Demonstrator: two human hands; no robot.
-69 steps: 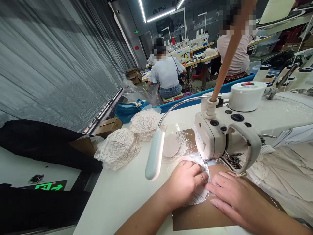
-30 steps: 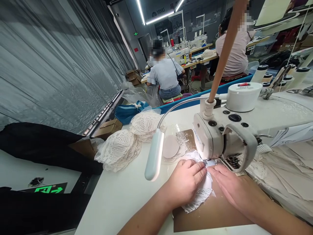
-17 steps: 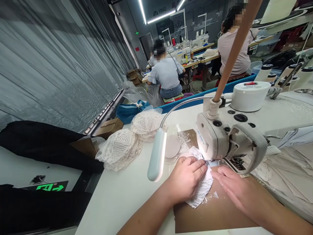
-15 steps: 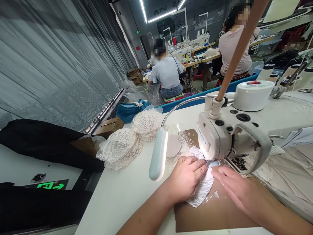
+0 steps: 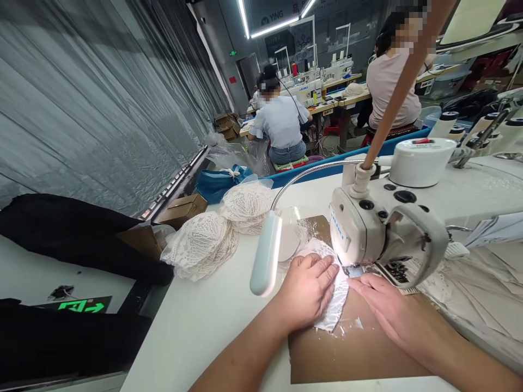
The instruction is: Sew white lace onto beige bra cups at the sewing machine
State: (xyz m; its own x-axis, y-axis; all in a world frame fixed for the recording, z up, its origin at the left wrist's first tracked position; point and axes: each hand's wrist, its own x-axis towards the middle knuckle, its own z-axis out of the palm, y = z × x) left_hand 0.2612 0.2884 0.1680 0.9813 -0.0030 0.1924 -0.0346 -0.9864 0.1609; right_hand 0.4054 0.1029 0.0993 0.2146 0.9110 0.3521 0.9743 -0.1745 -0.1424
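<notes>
A white lace piece [image 5: 335, 306] lies under the needle end of a white JUKI sewing machine [image 5: 354, 228]. My left hand [image 5: 312, 288] rests on top of it, fingers laid over the lace and pointing at the presser foot [image 5: 347, 270]. To the right of the foot, my right hand [image 5: 379, 299] lies low over the brown plate [image 5: 327, 359], its fingers stretched out and the tips at the lace's right edge. Whether those tips pinch the edge is hard to see. Just behind my left hand sits a smooth pale cup [image 5: 281, 243] on lace.
Lace cups stand in two piles, one nearer [image 5: 200, 245] and one farther [image 5: 247, 207]. A lamp [image 5: 265, 255] on a bent neck hangs left of the machine. Beige fabric [image 5: 486, 288] lies at right. Two people [image 5: 281, 120] sit at machines beyond.
The lace piece has shifted slightly up and left, and its upper part shows more beside the machine head. My left hand has moved a little left with it; my right hand has barely moved.
</notes>
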